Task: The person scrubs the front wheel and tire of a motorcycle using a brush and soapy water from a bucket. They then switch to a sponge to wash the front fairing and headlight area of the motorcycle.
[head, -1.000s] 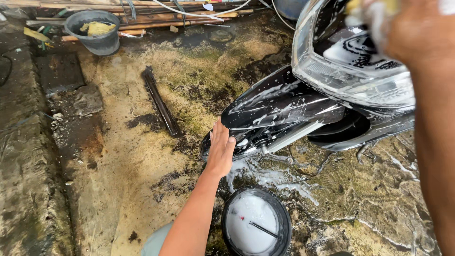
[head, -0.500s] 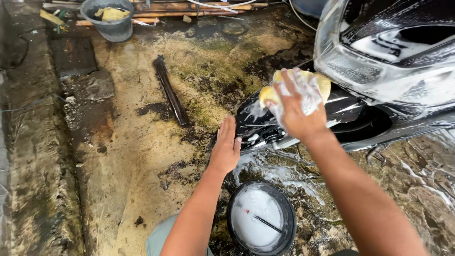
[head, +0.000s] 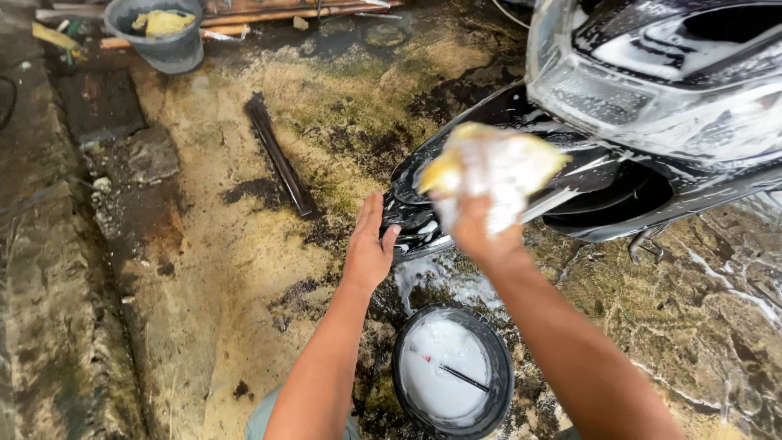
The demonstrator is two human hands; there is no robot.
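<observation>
The front mudguard (head: pixel 456 175) of the black motor scooter (head: pixel 668 90) is the fixed point here. The left hand (head: pixel 369 244) lies flat and open against the mudguard's front tip, fingers spread upward, gripping nothing, only bracing. The right hand (head: pixel 481 224) is closed round a yellow sponge (head: pixel 497 163) thick with white foam, held just over the upper side of the mudguard; motion blur hides whether the sponge touches the surface. As for progress, the headlight cowl and front panels above the mudguard already carry streaks and patches of suds, and foam runs along the mudguard's side and drips onto the wet, mossy concrete floor (head: pixel 244 244) beneath it, so soaping of the front end looks well under way. The tip under the left hand and the lower edge near the wheel look dark and only thinly lathered, and nothing appears rinsed, so I judge scrubbing there and rinsing remain. Just below the mudguard, between the two forearms, stands a black bucket (head: pixel 453 373) of soapy water with a thin stick in it. Well beyond the mudguard, at the far left, sits a grey bucket (head: pixel 156 33) holding another yellow sponge, and a dark strip (head: pixel 279 155) lies on the floor between.
</observation>
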